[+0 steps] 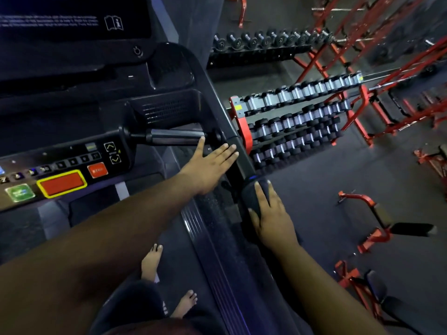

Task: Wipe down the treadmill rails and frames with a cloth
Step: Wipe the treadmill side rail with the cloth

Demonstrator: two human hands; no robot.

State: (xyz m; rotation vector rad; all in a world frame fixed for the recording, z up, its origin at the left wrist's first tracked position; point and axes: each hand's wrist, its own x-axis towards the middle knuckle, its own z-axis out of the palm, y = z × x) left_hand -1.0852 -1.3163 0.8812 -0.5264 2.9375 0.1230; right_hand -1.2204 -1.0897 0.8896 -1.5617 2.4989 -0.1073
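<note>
I stand on a black treadmill and both arms reach to its right side. My left hand [208, 165] lies flat with fingers spread, its fingertips touching the right handrail [245, 165] just below the silver cross handle [174, 136]. My right hand [273, 218] is lower on the same rail, fingers curled over a dark cloth [250, 197] bunched around the rail under a small blue light. The ribbed side frame [217, 250] runs down beneath both arms.
The console [72, 180] with red, yellow-edged and green buttons is at the left. My bare feet [151, 262] are on the belt. A red dumbbell rack [290, 122] stands right of the rail, with red benches and frames on the dark floor beyond.
</note>
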